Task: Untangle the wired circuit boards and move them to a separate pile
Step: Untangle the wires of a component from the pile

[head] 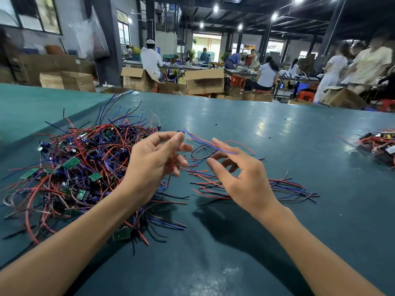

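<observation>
A big tangled pile of small green circuit boards with red, blue and black wires (77, 165) lies on the left of the dark green table (277, 146). My left hand (154, 161) is raised over the pile's right edge, thumb and fingers pinched on one wired board's red and blue wires (201, 141). Those wires stretch right across the fingertips of my right hand (241, 178), whose fingers are spread and curled, gripping nothing. A thinner scatter of loose wires (256, 186) lies flat under and beside my right hand.
A second pile of wired boards (378, 146) sits at the table's far right edge. Cardboard boxes (203, 81), red stools and several people at work tables fill the room beyond the far edge. Small black specks dot the table.
</observation>
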Tool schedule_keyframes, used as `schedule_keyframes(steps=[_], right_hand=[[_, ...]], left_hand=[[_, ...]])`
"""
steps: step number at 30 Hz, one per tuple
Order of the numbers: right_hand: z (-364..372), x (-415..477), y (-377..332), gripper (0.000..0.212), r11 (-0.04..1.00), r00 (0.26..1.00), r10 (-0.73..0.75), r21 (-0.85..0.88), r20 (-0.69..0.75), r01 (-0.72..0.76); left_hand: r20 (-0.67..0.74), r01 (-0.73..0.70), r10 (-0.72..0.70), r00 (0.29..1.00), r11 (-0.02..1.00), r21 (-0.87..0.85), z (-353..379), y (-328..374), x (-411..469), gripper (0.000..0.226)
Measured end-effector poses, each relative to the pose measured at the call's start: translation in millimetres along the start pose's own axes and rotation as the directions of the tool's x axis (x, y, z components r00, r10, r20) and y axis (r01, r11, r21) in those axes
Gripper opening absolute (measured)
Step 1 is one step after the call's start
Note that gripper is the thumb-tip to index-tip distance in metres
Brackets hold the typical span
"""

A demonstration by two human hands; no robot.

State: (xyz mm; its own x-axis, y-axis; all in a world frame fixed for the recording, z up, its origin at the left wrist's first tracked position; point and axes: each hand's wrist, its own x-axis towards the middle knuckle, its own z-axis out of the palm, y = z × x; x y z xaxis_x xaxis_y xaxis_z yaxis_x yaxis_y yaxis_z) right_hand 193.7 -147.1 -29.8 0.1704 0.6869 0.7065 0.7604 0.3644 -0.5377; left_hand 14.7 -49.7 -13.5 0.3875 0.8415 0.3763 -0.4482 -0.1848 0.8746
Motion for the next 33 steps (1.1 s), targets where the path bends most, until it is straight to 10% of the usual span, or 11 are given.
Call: schedule_keyframes(steps=[10, 19, 25, 29, 33], right_hand=[[-3, 7, -14, 0.007, 0.847, 0.975, 0.222, 0.494, 0.008, -0.197], [0, 9, -7, 0.008, 0.805, 0.936, 0.349, 0.501, 0.037, -0.32], [-17, 17, -5, 0.033, 0.49, 0.805, 0.549, 0.694, 0.223, -0.527], [-23, 30, -7, 0.035, 0.384, 0.763, 0.603, 0.754, 0.232, -0.533], [-33, 63, 11, 0.032, 0.261, 0.613, 0.779, 0.818, 0.135, -0.512]], left_hand=[[0.28, 0.244, -0.255, 0.925, 0.967, 0.075, 11, -13, -17, 0.034], [0.314, 0.236, -0.284, 0.906, 0.955, 0.18, 10, -15, -21, 0.034], [0.251, -0.027, -0.079, 0.965, 0.919, 0.393, 10, -21, -21, 0.015], [0.219, -0.19, 0.081, 0.972, 0.82, 0.54, 10, -24, -22, 0.011], [0.261, -0.188, -0.129, 0.957, 0.411, 0.892, 0, -32, -22, 0.07]])
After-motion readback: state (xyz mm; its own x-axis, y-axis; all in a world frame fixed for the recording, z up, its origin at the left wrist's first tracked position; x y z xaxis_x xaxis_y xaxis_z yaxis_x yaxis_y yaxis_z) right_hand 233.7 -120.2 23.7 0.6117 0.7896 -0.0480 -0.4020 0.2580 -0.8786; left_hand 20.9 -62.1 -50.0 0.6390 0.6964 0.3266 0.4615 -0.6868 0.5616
